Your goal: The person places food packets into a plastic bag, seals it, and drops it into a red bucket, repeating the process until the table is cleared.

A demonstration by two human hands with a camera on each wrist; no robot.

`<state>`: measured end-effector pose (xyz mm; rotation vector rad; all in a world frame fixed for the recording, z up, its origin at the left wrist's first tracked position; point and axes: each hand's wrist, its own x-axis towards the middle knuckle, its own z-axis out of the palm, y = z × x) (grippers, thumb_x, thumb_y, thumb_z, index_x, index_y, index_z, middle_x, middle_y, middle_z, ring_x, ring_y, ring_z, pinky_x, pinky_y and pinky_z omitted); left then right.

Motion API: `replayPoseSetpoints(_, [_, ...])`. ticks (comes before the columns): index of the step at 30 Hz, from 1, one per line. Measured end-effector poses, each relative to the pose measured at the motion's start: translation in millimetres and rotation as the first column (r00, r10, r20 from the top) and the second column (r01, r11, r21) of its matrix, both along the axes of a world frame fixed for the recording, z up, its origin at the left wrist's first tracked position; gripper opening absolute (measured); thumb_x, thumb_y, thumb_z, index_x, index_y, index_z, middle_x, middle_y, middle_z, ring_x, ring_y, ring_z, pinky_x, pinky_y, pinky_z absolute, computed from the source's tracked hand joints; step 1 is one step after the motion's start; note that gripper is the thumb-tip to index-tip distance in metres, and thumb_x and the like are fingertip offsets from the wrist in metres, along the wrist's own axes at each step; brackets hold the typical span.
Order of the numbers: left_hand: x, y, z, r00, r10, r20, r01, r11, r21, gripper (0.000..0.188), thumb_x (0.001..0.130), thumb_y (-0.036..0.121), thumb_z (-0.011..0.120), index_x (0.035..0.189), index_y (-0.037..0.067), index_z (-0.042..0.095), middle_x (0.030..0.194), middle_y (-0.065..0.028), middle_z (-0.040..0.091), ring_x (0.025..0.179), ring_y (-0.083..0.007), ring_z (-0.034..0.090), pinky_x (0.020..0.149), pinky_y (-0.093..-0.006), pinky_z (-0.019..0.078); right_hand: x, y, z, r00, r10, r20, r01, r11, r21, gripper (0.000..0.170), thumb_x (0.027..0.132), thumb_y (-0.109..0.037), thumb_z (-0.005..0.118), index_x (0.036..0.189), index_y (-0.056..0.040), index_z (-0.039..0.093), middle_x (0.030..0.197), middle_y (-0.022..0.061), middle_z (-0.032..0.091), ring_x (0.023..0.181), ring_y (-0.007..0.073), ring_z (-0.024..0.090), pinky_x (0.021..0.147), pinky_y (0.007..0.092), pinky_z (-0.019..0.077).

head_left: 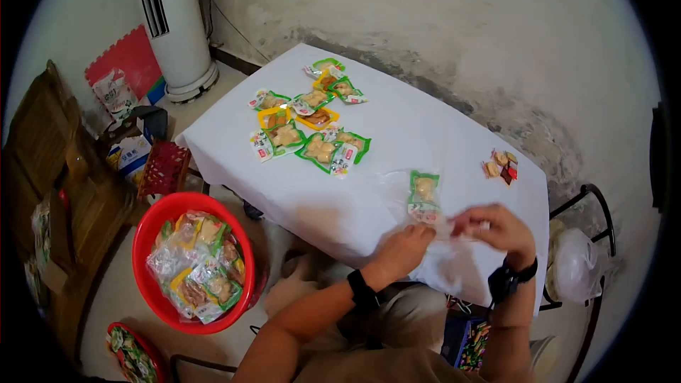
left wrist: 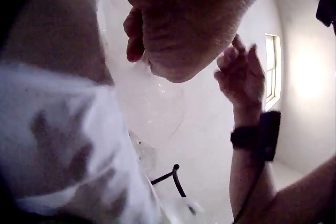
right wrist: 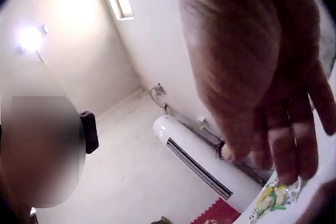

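On the white-covered table, a green-edged food packet (head_left: 424,188) with pale pieces inside lies within a clear plastic bag (head_left: 391,183). My left hand (head_left: 403,250) pinches the near end of this bag, just below the packet; in the left wrist view its fingers are curled and clear film (left wrist: 167,106) spreads beneath them. To the right of the bag, my right hand (head_left: 496,228) is raised, slightly blurred at the fingertips. From the right wrist its fingers (right wrist: 283,140) look loosely extended, with nothing visible between them.
Several green- and yellow-edged food packets (head_left: 312,99) lie on the table's left half. Small wrapped snacks (head_left: 501,167) sit near its right end. A red basin (head_left: 140,259) full of packets stands on the floor at left. A black-framed chair (head_left: 603,206) is at right.
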<state>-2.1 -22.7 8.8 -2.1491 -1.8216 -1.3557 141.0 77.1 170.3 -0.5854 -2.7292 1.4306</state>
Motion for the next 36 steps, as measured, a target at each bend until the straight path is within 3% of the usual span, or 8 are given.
replayPoseSetpoints(10, [26,-10,-23,0.976,-0.177,-0.123,0.162,0.979,-0.127,0.019,0.074,0.007,0.053,0.092,0.005,0.052,0.090,-0.0108,0.052,0.078,-0.0268,0.057,0.063,-0.0373,0.0499,-227,61,-70,0.979,0.116,0.169,-0.197,0.758,0.622,0.041,0.082,-0.036,0.058,0.105,-0.0020,0.058,0.087,0.0164,0.063,0.080,0.0335,0.059,0.074,0.0391,0.0478])
replayPoseSetpoints(12, [24,-14,-17,0.955,-0.159,0.249,0.236,0.918,-0.319,0.013,0.080,0.008,0.051,0.093,0.004,0.053,0.099,-0.0107,0.053,0.084,-0.0288,0.056,0.064,-0.0396,0.0499,-260,59,-94,0.977,0.104,0.188,-0.205,0.712,0.671,0.045,0.080,-0.040,0.055,0.105,-0.0024,0.059,0.104,0.0217,0.058,0.099,0.0360,0.055,0.083,0.0449,0.0448])
replayPoseSetpoints(16, [21,-7,-18,0.861,-0.384,-0.334,0.105,0.776,-0.622,0.035,0.093,0.009,0.033,0.126,0.003,0.043,0.131,-0.0106,0.043,0.122,-0.0231,0.040,0.100,-0.0323,0.0356,-312,80,-124,0.995,-0.068,0.072,0.008,0.782,0.623,0.044,0.081,-0.038,0.055,0.106,-0.0016,0.057,0.108,0.0228,0.056,0.101,0.0378,0.053,0.084,0.0456,0.0450])
replayPoseSetpoints(17, [32,-3,-66,0.997,-0.082,-0.010,0.083,0.991,0.103,0.014,0.079,0.011,0.054,0.091,0.005,0.058,0.087,-0.0071,0.058,0.085,-0.0244,0.056,0.063,-0.0327,0.0469,-325,96,-134,0.982,-0.185,0.039,0.124,0.785,0.607,0.044,0.081,-0.037,0.056,0.106,-0.0013,0.056,0.108,0.0226,0.055,0.102,0.0372,0.053,0.084,0.0452,0.0452])
replayPoseSetpoints(25, [28,12,-74,0.501,-0.372,0.781,0.577,0.816,0.019,0.041,0.094,0.015,0.045,0.132,0.005,0.034,0.136,-0.0058,0.036,0.124,-0.0188,0.032,0.104,-0.0293,0.0266,-347,104,-156,0.921,-0.385,-0.054,0.342,0.735,0.586,0.040,0.078,-0.037,0.063,0.106,-0.0080,0.058,0.112,0.0136,0.058,0.104,0.0311,0.055,0.083,0.0501,0.0438])
replayPoseSetpoints(27, [35,20,-93,0.845,-0.376,0.379,0.364,0.925,0.106,0.032,0.083,0.015,0.053,0.113,0.003,0.049,0.111,-0.0130,0.056,0.102,-0.0328,0.051,0.082,-0.0392,0.0422,-348,108,-161,0.892,-0.449,-0.053,0.411,0.757,0.509,0.034,0.078,-0.034,0.062,0.102,-0.0094,0.060,0.106,0.0106,0.062,0.099,0.0273,0.057,0.080,0.0503,0.0433])
replayPoseSetpoints(33, [33,7,-78,0.995,-0.101,0.002,0.099,0.976,-0.195,0.028,0.080,0.008,0.053,0.107,0.002,0.052,0.105,-0.0109,0.057,0.095,-0.0269,0.055,0.075,-0.0328,0.0468,-343,157,-181,0.788,-0.429,-0.441,0.494,0.869,0.037,0.026,0.082,-0.028,0.055,0.095,-0.0064,0.059,0.090,0.0143,0.065,0.086,0.0297,0.061,0.073,0.0406,0.0466])
replayPoseSetpoints(36, [11,-11,1,0.958,-0.186,-0.216,0.059,0.870,-0.489,0.026,0.076,0.003,0.054,0.102,0.001,0.053,0.098,-0.0109,0.057,0.091,-0.0236,0.057,0.071,-0.0299,0.0479,-321,152,-145,0.800,-0.415,-0.434,0.543,0.808,0.228,0.024,0.082,-0.020,0.056,0.095,0.0000,0.058,0.081,0.0138,0.064,0.077,0.0227,0.063,0.068,0.0336,0.0479])
